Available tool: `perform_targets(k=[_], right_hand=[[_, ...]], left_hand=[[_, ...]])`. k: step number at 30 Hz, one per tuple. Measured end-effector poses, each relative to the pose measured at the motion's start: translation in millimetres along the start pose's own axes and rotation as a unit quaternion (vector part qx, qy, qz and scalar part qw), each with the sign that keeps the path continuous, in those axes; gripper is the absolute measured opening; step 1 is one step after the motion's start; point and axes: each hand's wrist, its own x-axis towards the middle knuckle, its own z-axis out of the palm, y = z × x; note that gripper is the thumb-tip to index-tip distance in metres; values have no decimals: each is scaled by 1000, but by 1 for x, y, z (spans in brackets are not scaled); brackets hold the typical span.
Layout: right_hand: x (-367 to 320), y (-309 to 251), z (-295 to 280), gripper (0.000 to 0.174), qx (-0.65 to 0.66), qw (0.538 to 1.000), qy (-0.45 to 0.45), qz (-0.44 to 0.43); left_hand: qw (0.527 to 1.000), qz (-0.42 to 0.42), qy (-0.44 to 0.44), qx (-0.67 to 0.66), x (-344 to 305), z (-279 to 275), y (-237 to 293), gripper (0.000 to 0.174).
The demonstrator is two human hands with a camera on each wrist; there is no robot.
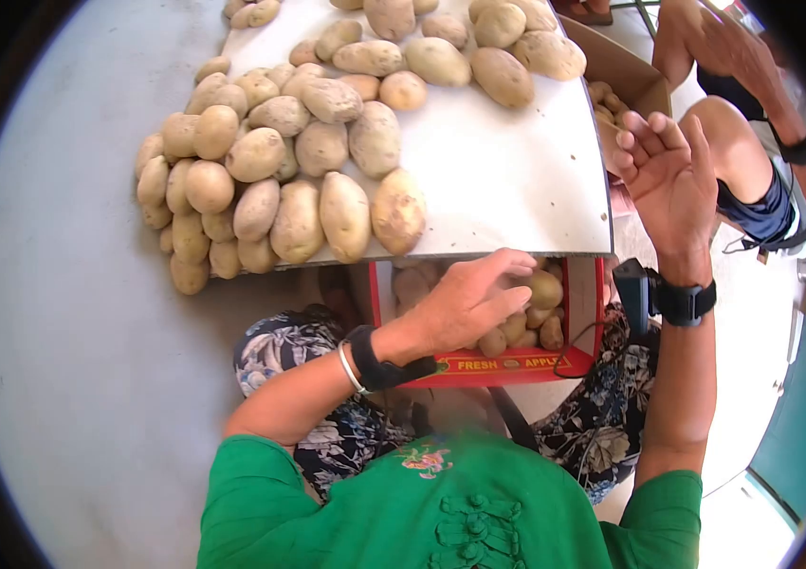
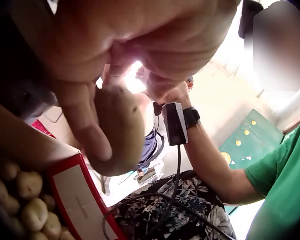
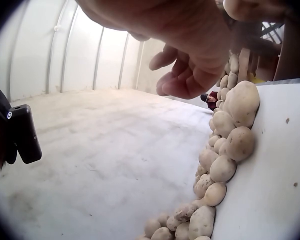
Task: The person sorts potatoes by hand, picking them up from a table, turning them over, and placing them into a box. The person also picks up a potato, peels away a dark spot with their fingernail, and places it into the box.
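A person in a short-sleeved green top with a floral motif [image 1: 422, 465], legs in black floral-print trousers [image 1: 602, 417], sits at the 6 o'clock side of a white flat board [image 1: 517, 180] bearing potatoes. The left hand [image 1: 465, 302], a white bracelet [image 1: 351, 368] and a black strap [image 1: 389, 358] behind it, is partly curled, its thumb and fingers holding a smooth, oval, tan potato [image 2: 121, 127]. That hand is over a red cardboard box lettered "FRESH APPLE" [image 1: 517, 373], with round, pale-brown potatoes [image 1: 551, 332] inside; in the left wrist view the box's wall lies at 7 o'clock from the held potato.

The right hand [image 1: 668, 180], raised at 2 o'clock in the head view, has its palm exposed and fingers loosely bent, gripping nothing. A black wristband [image 1: 686, 303] circles that wrist.

At 10 to 11 o'clock, a heaped pile of tan, earth-flecked potatoes [image 1: 270, 171] covers the board's side; more lie toward 12 o'clock. Between 1 and 2 o'clock stands a brown cardboard carton [image 1: 645, 87] containing potatoes. A second person in dark shorts [image 1: 759, 209] appears just past the raised hand, at 2 o'clock.
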Motion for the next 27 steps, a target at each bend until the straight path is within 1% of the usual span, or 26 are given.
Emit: perform_targets(k=[1, 2, 4, 5, 7, 8, 9, 10, 12, 13, 14, 15, 16, 17, 18, 19, 20, 22, 27], right_hand=[[0, 0, 2, 41, 1, 1000, -6, -2], [1, 1, 3, 41, -10, 1000, 4, -1], [2, 5, 7, 41, -31, 999, 33, 1], [3, 7, 7, 41, -31, 999, 30, 2], [3, 9, 8, 41, -37, 999, 35, 9], [2, 8, 8, 41, -39, 999, 33, 7], [3, 9, 9, 41, -37, 999, 33, 9], [4, 9, 9, 41, -36, 999, 34, 9], [6, 10, 9, 42, -27, 999, 36, 15], [5, 8, 7, 42, -20, 999, 41, 22], [7, 7, 4, 42, -6, 999, 13, 29], [10, 7, 1, 43, -15, 999, 0, 29], [10, 7, 2, 43, -21, 999, 4, 24], [10, 8, 3, 43, -24, 999, 5, 21], [11, 9, 1, 43, -27, 999, 12, 22], [11, 10, -1, 43, -25, 999, -8, 23], [11, 10, -3, 44, -22, 999, -30, 24], [12, 10, -5, 44, -29, 999, -30, 24], [18, 14, -4, 44, -29, 998, -38, 35]], left_hand=[[999, 23, 11, -45, 3, -1, 3, 36], [999, 22, 13, -43, 3, -5, 7, 36], [998, 28, 1, 49, 4, -11, 17, 29], [998, 29, 4, 50, 4, -14, 21, 29], [992, 63, 52, 94, 4, -16, 25, 22], [992, 65, 53, 95, 4, -16, 23, 22], [953, 160, 97, 240, 5, -20, 21, 22], [882, 250, 138, 376, 6, -25, 20, 21], [821, 243, 151, 494, 0, -36, 25, 21], [794, 237, 141, 541, 2, -43, 25, 25], [792, 176, 170, 559, 1, -47, 28, 34], [810, 159, 188, 533, 0, -52, 34, 45], [805, 106, 185, 553, -3, -56, 36, 53], [788, 57, 162, 591, -9, -64, 36, 62], [789, 43, 141, 596, -14, -70, 32, 66], [789, 29, 122, 602, -17, -72, 29, 70], [792, 29, 120, 598, -18, -72, 29, 70], [791, 32, 95, 604, -18, -74, 30, 74], [801, 45, 83, 591, -17, -76, 27, 72]])
